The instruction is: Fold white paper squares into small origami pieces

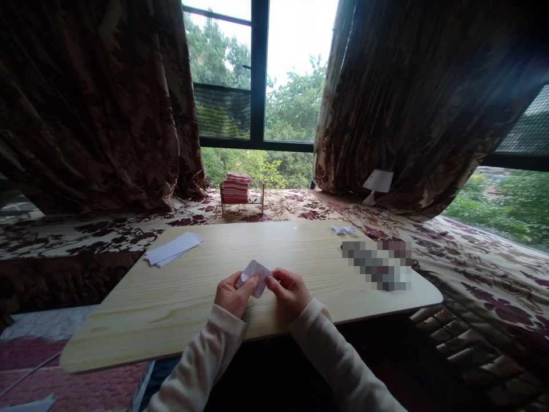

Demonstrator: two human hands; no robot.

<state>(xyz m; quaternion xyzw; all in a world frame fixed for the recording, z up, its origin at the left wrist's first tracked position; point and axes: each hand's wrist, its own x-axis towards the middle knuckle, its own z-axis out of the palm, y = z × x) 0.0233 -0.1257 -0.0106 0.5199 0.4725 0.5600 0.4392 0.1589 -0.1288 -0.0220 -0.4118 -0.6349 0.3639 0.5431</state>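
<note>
- Centre of the frame, just below the middle: a small piece of folded white paper (254,271), held between 2 hands above the near edge of the wooden table (171,306).
- The left hand (233,295) grasps the paper, its thumb lying over the lower part.
- The right hand (294,292) has thumb and fingers curled together at the paper's right corner, in a pinch.
- Upper middle of the frame: a small stand (255,202) bears a stack of red-pink and white striped cloths (236,189), piled toward its left end.
- Right of centre: a pixelated patch (376,265) hides a dark thing on the table; any lettering there cannot be read.
- Left of centre: flat white sheets (174,249), overlapping, on the table.
- Right of the table's far edge: small folded white pieces (343,230).
- Upper right: a white-shaded lamp (380,181), tilted, by the curtain (398,86).
</note>
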